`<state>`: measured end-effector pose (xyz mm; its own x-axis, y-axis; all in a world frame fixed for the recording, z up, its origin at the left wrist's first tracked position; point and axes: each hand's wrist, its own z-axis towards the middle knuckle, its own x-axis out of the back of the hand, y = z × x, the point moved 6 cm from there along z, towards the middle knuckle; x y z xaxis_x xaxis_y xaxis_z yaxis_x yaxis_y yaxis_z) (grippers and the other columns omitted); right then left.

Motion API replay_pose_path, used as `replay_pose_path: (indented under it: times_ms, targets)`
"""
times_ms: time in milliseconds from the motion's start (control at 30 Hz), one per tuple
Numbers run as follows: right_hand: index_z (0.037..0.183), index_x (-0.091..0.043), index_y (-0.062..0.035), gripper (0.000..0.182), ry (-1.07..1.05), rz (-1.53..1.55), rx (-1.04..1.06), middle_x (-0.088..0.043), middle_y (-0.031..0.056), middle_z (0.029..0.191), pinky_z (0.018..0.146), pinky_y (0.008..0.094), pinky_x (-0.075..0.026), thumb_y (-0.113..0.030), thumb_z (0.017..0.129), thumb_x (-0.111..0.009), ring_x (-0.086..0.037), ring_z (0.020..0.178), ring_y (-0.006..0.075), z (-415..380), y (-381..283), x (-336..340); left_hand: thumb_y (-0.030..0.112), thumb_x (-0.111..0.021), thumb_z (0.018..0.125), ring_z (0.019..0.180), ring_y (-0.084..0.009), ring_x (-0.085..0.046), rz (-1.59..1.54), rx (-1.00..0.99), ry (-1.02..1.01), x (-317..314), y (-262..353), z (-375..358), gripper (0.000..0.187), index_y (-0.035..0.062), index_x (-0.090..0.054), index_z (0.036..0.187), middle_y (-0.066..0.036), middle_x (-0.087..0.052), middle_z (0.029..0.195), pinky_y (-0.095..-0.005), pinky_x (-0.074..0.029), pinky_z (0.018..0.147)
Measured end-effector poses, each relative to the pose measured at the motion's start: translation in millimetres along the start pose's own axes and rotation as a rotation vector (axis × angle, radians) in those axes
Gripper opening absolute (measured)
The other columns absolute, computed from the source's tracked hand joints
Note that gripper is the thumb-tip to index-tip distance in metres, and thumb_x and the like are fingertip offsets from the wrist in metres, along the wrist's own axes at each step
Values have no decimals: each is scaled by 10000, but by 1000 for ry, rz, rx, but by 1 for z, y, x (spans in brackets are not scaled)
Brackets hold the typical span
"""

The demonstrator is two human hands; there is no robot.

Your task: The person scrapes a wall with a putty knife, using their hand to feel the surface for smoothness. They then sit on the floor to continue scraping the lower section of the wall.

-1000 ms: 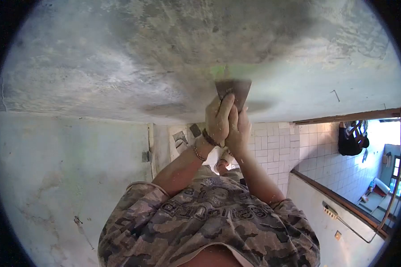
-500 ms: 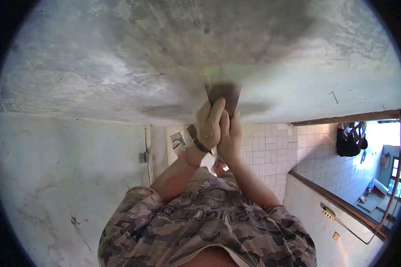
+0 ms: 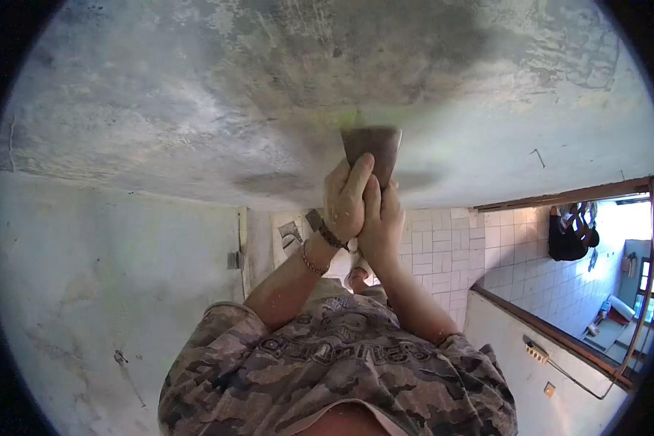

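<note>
Both my hands grip a wide-bladed scraper [image 3: 374, 144], its handle hidden inside my fingers. Its blade edge meets the patchy grey and pale green wall [image 3: 283, 87] in front of me, beside a small bright green patch. My left hand [image 3: 345, 200], with a dark watch and a bracelet at the wrist, is closed with its thumb lying along the base of the blade. Pressed against it, my right hand [image 3: 381, 221] is closed around the handle too.
A bare pale wall [image 3: 123, 254] stands on my left. On the right, a wooden-framed opening [image 3: 559, 196] leads to a tiled area where another person [image 3: 570, 236] is low down. A socket strip [image 3: 536, 352] with a cable hangs on the low right wall. Tiled floor [image 3: 436, 247] lies below.
The scraper and both hands have shifted slightly to the right, the blade edge a little higher in view. Both hands keep their grip.
</note>
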<state>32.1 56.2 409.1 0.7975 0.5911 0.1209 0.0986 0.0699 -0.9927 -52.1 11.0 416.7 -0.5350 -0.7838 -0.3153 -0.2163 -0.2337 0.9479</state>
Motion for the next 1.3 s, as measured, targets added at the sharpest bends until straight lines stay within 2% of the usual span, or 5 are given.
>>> replay_pose_path:
  times_ms: [67, 300, 800, 933, 1300]
  targets:
    - [983, -592, 38, 345, 66, 0, 13, -644, 146, 866, 695, 338, -474, -283, 1007, -467, -602, 762, 182, -1, -2, 1, 234, -532, 970, 663, -63, -453, -6, -5, -1, 1, -3, 4, 268, 0, -575, 844, 9, -537, 713, -254, -402, 564]
    - [1071, -588, -2, 274, 106, 25, 66, -660, 231, 866, 675, 396, -509, -244, 987, -489, -669, 791, 374, 1, -16, 4, 250, -543, 963, 645, -75, -468, -33, -4, -40, -7, 7, 5, 280, 2, -582, 838, -2, -549, 692, -261, -408, 558]
    - [1028, -586, 24, 313, 81, -4, 80, -646, 121, 864, 694, 330, -478, -260, 1016, -456, -600, 779, 161, 5, -36, 6, 263, -549, 958, 622, -68, -452, 27, -61, -113, -11, 20, 11, 310, -7, -592, 812, 1, -534, 664, -265, -385, 534]
    - [1056, -599, 5, 314, 89, 38, 21, -639, 223, 873, 685, 383, -506, -273, 997, -466, -648, 778, 372, -2, -4, 4, 265, -552, 958, 623, -85, -470, -56, 9, -8, -11, 0, 1, 333, -16, -586, 783, -24, -552, 659, -286, -404, 547]
    - [1025, -587, 17, 322, 112, 2, 48, -643, 207, 885, 702, 386, -488, -286, 996, -480, -634, 813, 312, 4, -37, 7, 251, -546, 952, 656, -101, -505, 29, -24, -110, -17, 33, 9, 319, -37, -605, 828, -45, -593, 701, -289, -434, 589]
